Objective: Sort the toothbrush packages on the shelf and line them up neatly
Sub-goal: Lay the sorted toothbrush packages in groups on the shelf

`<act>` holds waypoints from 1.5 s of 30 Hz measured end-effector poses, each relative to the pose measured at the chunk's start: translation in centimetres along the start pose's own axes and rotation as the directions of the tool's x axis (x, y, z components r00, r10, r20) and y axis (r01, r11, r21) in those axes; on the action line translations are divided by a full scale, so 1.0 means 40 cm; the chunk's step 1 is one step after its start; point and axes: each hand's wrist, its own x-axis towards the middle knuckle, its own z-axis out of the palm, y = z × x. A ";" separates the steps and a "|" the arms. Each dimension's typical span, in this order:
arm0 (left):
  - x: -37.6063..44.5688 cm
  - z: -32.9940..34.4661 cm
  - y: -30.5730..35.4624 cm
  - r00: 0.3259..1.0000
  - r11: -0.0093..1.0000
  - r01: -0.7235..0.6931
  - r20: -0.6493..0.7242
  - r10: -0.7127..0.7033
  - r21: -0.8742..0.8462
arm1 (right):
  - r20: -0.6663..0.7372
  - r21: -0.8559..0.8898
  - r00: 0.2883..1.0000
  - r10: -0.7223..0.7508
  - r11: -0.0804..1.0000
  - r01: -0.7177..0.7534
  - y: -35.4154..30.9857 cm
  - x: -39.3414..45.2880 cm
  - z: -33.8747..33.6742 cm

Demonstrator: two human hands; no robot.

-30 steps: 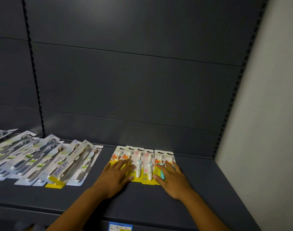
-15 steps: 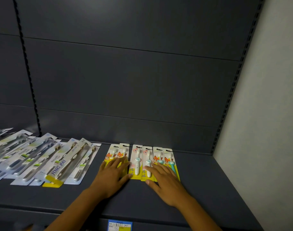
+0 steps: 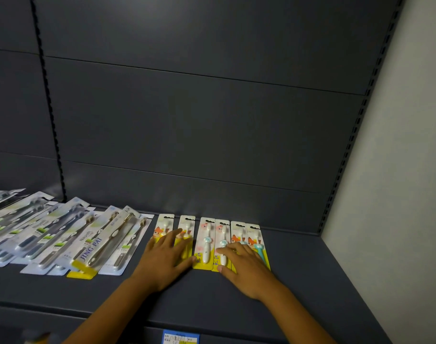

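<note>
Six small yellow toothbrush packs point(image 3: 206, 240) lie flat side by side in a row on the dark shelf point(image 3: 298, 269). Many long toothbrush packs point(image 3: 63, 234) lie to the left, overlapping and slanted.

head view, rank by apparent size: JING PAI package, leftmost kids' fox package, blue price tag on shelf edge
1. JING PAI package: clearly longest, and it lies on other packages.
2. Leftmost kids' fox package: shorter and narrower, lower part hidden under the left hand.
3. Blue price tag: smallest as seen, but cut off by the frame edge.
</note>
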 end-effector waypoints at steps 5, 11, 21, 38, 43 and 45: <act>0.008 0.006 -0.004 0.999 0.999 -0.037 0.005 0.037 -0.008 | -0.017 0.014 1.000 -0.004 1.000 0.004 -0.001 -0.004 0.004; 0.021 0.010 -0.009 0.994 0.993 -0.108 0.029 0.109 -0.038 | -0.020 0.022 1.000 0.002 1.000 -0.001 0.004 0.001 0.009; 0.017 0.007 -0.011 0.989 0.986 -0.146 -0.017 0.145 -0.076 | -0.063 -0.039 0.988 0.143 0.989 -0.145 0.027 -0.027 -0.013; 0.013 0.004 -0.011 0.991 0.989 -0.129 -0.039 0.126 -0.069 | 0.008 -0.061 0.980 0.198 0.978 -0.197 -0.006 -0.040 -0.021; 0.017 0.010 -0.017 0.992 0.990 -0.126 -0.024 0.125 -0.064 | 0.022 -0.107 0.978 0.209 0.973 -0.205 -0.012 -0.035 -0.020; 0.016 0.012 -0.019 0.991 0.988 -0.133 -0.042 0.130 -0.072 | 0.018 -0.108 0.978 0.208 0.973 -0.205 -0.009 -0.040 -0.023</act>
